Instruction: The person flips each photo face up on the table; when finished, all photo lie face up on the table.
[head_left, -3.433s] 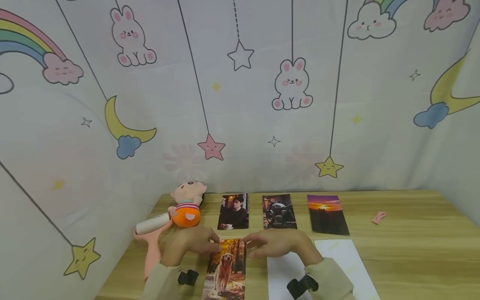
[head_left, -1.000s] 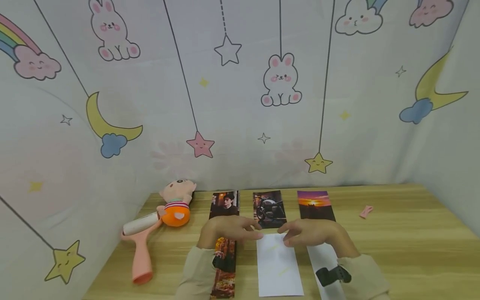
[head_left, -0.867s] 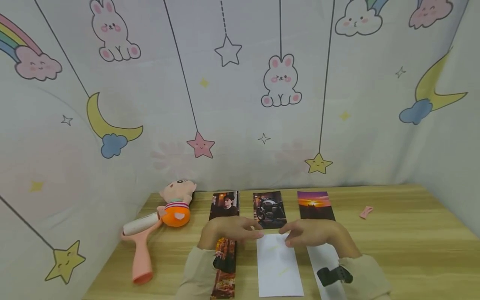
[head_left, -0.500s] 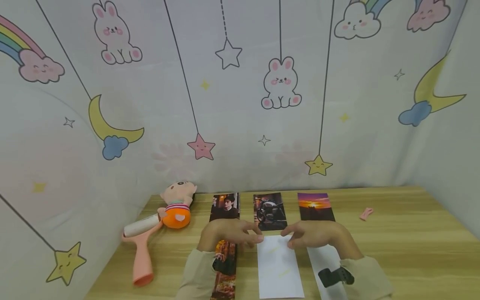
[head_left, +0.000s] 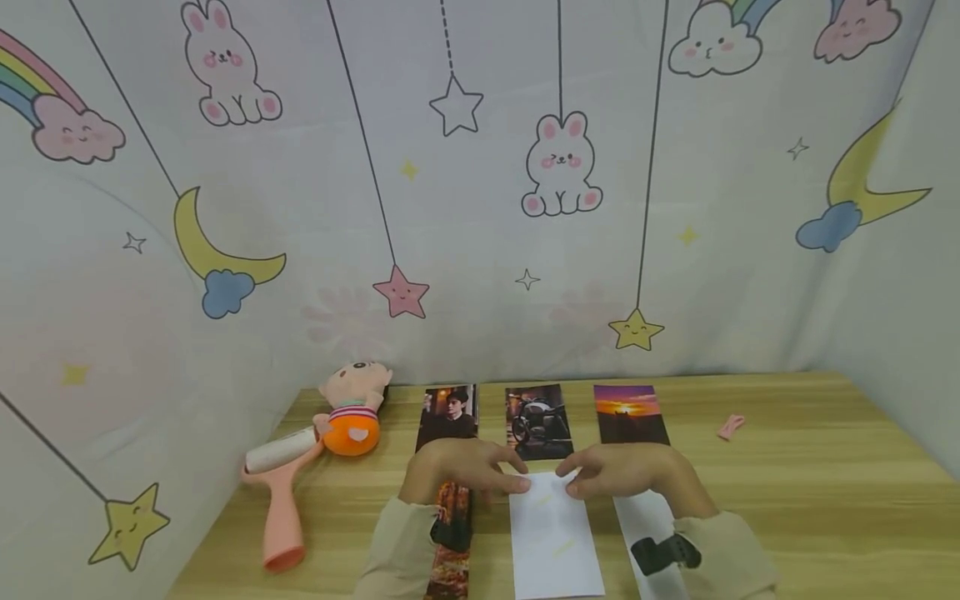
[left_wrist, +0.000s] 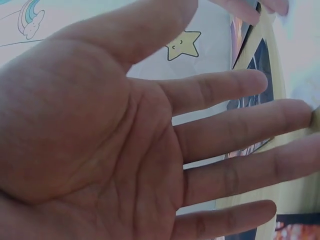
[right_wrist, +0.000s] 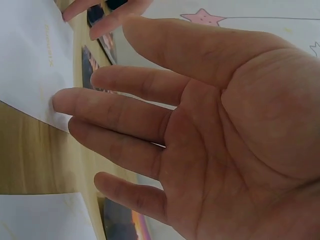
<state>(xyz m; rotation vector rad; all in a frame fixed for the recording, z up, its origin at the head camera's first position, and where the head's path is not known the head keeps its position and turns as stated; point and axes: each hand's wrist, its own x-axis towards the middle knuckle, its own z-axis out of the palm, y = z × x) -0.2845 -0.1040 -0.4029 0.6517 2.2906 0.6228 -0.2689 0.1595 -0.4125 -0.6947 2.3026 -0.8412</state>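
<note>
A white sheet (head_left: 557,542) with faint yellow marks lies on the table between my hands. My left hand (head_left: 468,465) is at its far left corner, and my right hand (head_left: 622,468) at its far right corner. Both wrist views show the fingers extended, not curled round anything. In the right wrist view a fingertip (right_wrist: 61,102) meets the sheet's edge (right_wrist: 62,122). A photo with autumn leaves (head_left: 450,579) is partly covered by my left forearm. Another white sheet (head_left: 654,533) sits partly under my right forearm.
Along the back lie photos of a seated person (head_left: 447,417), a motorcycle (head_left: 538,421) and a sunset (head_left: 632,414). A pink lint roller (head_left: 283,517) and a plush toy (head_left: 352,421) are at left. A small pink bow (head_left: 731,427) lies at right.
Both hands have moved right from the dog photo to the far corners of the middle white sheet. Over the last half second that sheet has shifted slightly left.
</note>
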